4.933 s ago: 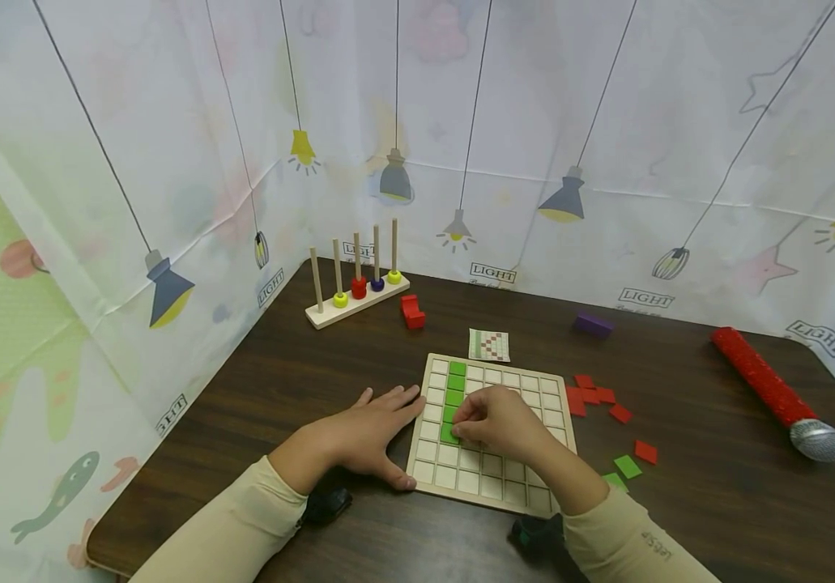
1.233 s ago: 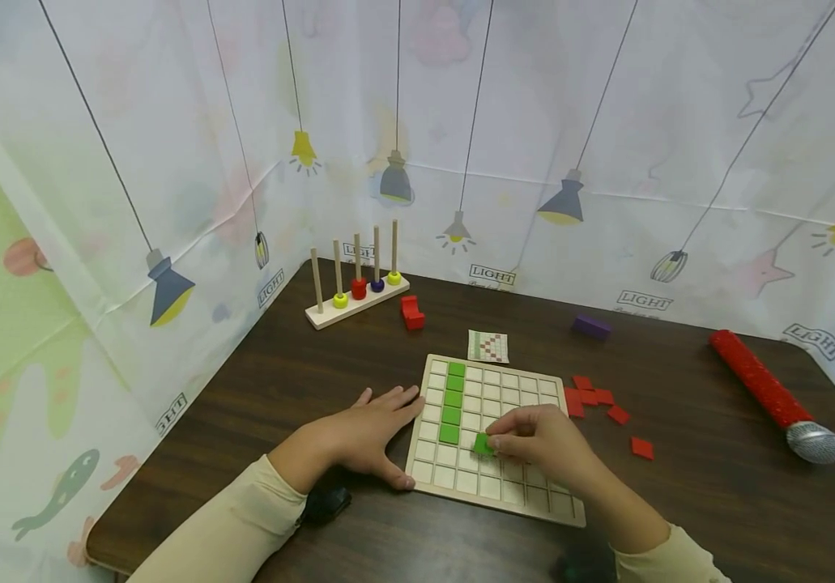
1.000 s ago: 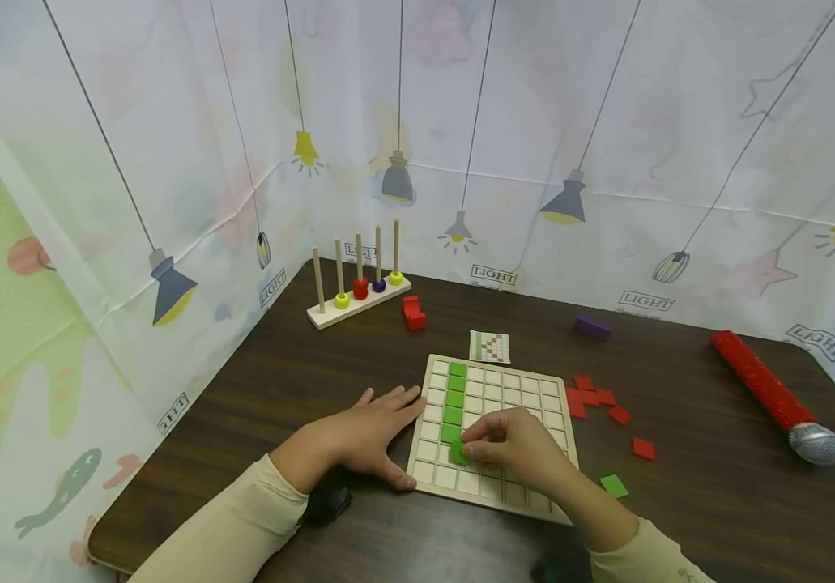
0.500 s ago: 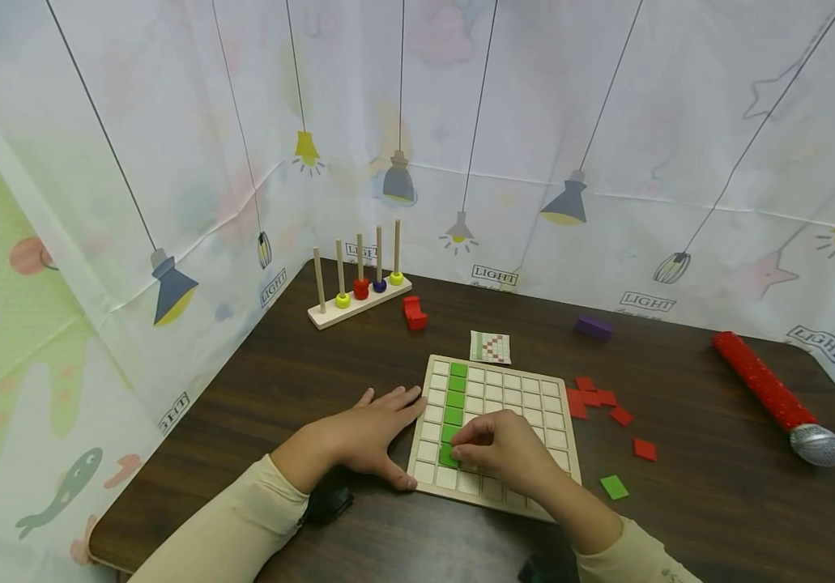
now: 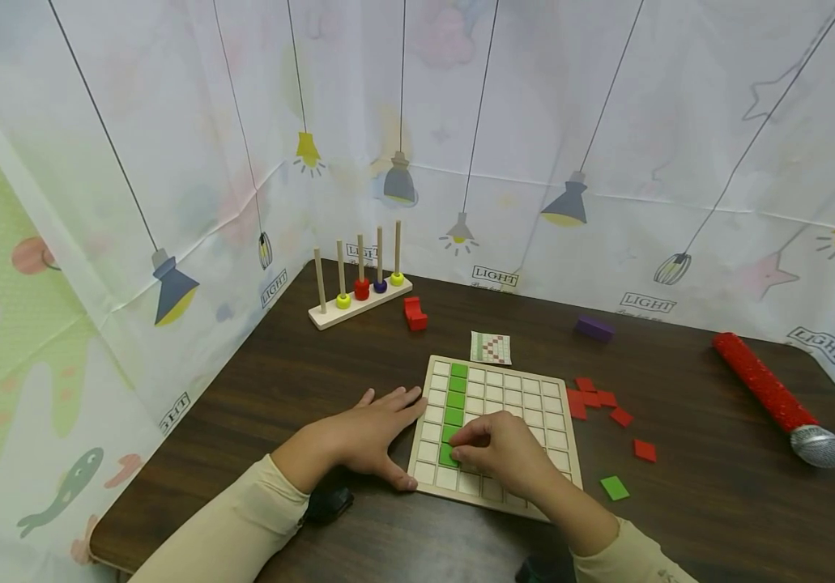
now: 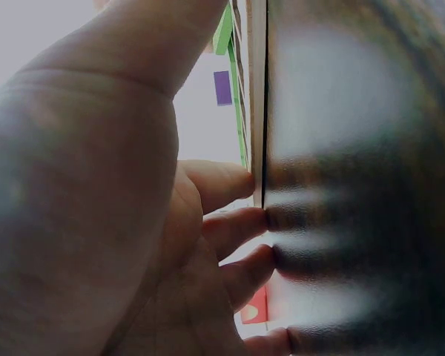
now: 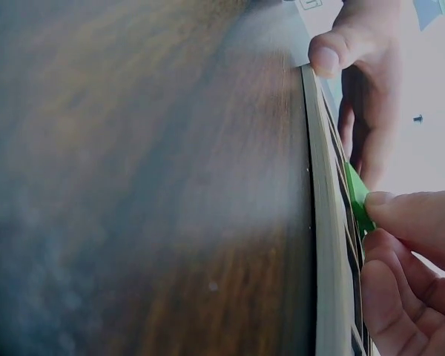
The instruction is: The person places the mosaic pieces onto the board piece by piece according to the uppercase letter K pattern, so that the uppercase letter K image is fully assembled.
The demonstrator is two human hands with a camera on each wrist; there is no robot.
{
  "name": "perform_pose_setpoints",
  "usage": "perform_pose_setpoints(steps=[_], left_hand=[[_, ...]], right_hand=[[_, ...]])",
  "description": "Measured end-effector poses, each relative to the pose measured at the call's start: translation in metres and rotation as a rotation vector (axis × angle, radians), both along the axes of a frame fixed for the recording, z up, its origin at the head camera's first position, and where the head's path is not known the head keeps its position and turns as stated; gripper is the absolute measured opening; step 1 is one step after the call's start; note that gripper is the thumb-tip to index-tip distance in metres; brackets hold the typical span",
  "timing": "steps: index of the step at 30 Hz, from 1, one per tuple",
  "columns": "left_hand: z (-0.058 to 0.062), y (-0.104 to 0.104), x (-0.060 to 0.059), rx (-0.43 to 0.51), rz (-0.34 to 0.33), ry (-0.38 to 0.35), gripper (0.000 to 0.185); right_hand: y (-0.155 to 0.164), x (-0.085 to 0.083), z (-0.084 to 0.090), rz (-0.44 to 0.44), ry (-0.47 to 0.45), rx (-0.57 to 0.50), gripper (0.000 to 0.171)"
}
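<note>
A square wooden grid board (image 5: pixel 570 441) lies on the dark table. Green square tiles (image 5: pixel 453 415) run down its second column from the top edge. My right hand (image 5: pixel 508 449) pinches a green tile (image 5: pixel 448 456) by its edge at the lower end of that column; in the right wrist view this tile (image 7: pixel 358 196) stands tilted against the grid between thumb and fingers. My left hand (image 5: pixel 368 437) rests spread on the table, with fingertips and thumb along the board's left edge. In the left wrist view its fingers (image 6: pixel 241 230) touch the table beside the board's side.
Right of the board lie one loose green tile (image 5: pixel 615 487) and several red tiles (image 5: pixel 590 397). A small pattern card (image 5: pixel 491 348) sits behind it. Farther back are a peg stacker (image 5: pixel 362 304), a red block (image 5: pixel 415 314), a purple block (image 5: pixel 595 329) and a red toy microphone (image 5: pixel 767 385).
A green tile from the right of the board has been carried left to the second column's lower end. The right hand has barely moved in the last half second. The left hand stays put.
</note>
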State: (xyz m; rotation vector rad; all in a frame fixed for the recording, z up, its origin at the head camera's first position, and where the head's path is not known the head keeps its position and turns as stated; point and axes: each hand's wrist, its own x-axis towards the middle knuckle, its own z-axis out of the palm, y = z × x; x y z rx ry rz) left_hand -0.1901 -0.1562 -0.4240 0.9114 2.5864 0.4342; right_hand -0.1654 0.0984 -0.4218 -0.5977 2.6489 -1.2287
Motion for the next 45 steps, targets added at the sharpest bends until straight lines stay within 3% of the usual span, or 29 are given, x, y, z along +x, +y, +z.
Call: perform_pose_setpoints(steps=[13,22,31,39,45], left_hand=[[-0.002,0.003,-0.002,-0.009,-0.002,-0.007,0.117],[-0.001,0.002,-0.002,-0.016,0.004,-0.018,0.118],[-0.005,-0.001,-0.002,-0.002,0.005,-0.020,0.117],[-0.002,0.001,-0.001,0.017,-0.005,-0.018,0.116],[-0.002,0.001,-0.001,0.005,-0.004,-0.014,0.116]], right_hand=[[0.017,0.003,0.000,-0.045,0.020,0.043,0.008],[0.064,0.010,0.006,-0.119,-0.018,0.052,0.017],[0.123,0.013,0.014,-0.210,-0.018,0.164,0.032],[0.171,0.017,0.021,-0.252,-0.132,0.321,0.050],[0.188,0.018,0.017,-0.173,-0.198,0.366,0.047]])
